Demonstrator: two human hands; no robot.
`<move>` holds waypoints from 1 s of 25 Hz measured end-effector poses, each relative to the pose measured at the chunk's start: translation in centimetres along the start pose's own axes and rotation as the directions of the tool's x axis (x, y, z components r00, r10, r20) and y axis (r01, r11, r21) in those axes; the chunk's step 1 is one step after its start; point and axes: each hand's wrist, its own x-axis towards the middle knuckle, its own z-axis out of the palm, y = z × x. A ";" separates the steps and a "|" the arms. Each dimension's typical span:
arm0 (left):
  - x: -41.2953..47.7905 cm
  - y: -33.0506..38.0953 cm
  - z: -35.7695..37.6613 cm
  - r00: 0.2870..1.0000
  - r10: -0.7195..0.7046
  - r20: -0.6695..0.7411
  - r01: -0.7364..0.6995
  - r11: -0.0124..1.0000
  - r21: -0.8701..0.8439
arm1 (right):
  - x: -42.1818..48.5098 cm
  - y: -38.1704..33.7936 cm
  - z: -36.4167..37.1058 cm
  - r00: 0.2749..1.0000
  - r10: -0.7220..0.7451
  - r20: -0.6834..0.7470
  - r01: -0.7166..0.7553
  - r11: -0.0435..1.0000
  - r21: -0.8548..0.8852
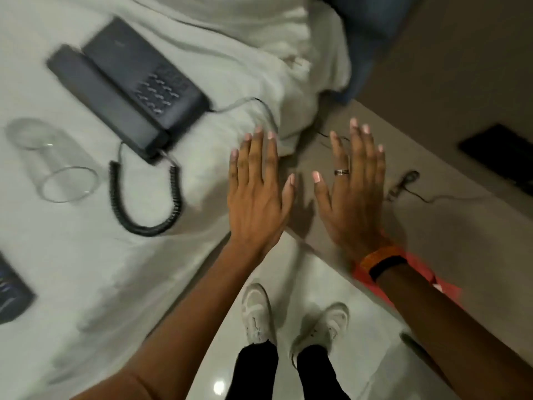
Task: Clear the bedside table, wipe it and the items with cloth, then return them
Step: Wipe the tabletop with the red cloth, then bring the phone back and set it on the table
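My left hand (256, 186) and my right hand (356, 186) are both held out flat, fingers straight, holding nothing. The left hovers over the edge of the white bed (86, 269), the right over the beige bedside table (432, 226). On the bed lie a black desk telephone (127, 85) with its coiled cord (144, 203), a clear drinking glass (49, 160) on its side, and a dark flat item (11, 295) at the left edge. A red-pink cloth (441, 287) lies on the table under my right wrist, mostly hidden by the arm.
A thin cable with a small plug (403, 183) lies on the bedside table, and a black panel (499, 157) sits at its far right. White pillows (259, 30) are piled at the bed's head. My feet in white shoes (259, 313) stand on glossy floor tiles.
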 end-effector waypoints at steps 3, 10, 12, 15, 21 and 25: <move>1.9 -6.5 -6.2 0.958 -0.166 -0.235 0.173 0.985 0.010 | 6.3 -8.1 -0.6 0.985 -0.168 -0.050 0.173 0.977 0.128; 3.7 -15.8 -11.3 0.834 -0.544 -0.097 0.449 0.769 -0.455 | 16.2 -21.1 1.0 0.911 -0.368 0.183 0.253 0.853 0.456; 5.3 -15.1 -11.2 0.820 -0.572 -0.035 0.451 0.682 -0.576 | 18.0 -22.0 1.9 0.909 -0.312 0.275 0.124 0.835 0.537; 6.6 -14.0 -11.3 0.760 -0.650 -0.017 0.481 0.579 -0.658 | 18.6 -22.1 1.8 0.943 -0.187 0.275 -0.031 0.775 0.632; 3.7 -8.2 -11.1 0.809 -0.550 -0.207 0.273 0.664 -0.696 | 12.9 -17.4 -3.7 0.995 0.057 0.078 -0.097 0.565 0.819; 3.3 -0.3 -9.5 0.924 -0.336 -0.182 0.126 0.718 -0.685 | 7.7 -8.2 -7.4 0.928 0.371 -0.007 -0.171 0.446 0.879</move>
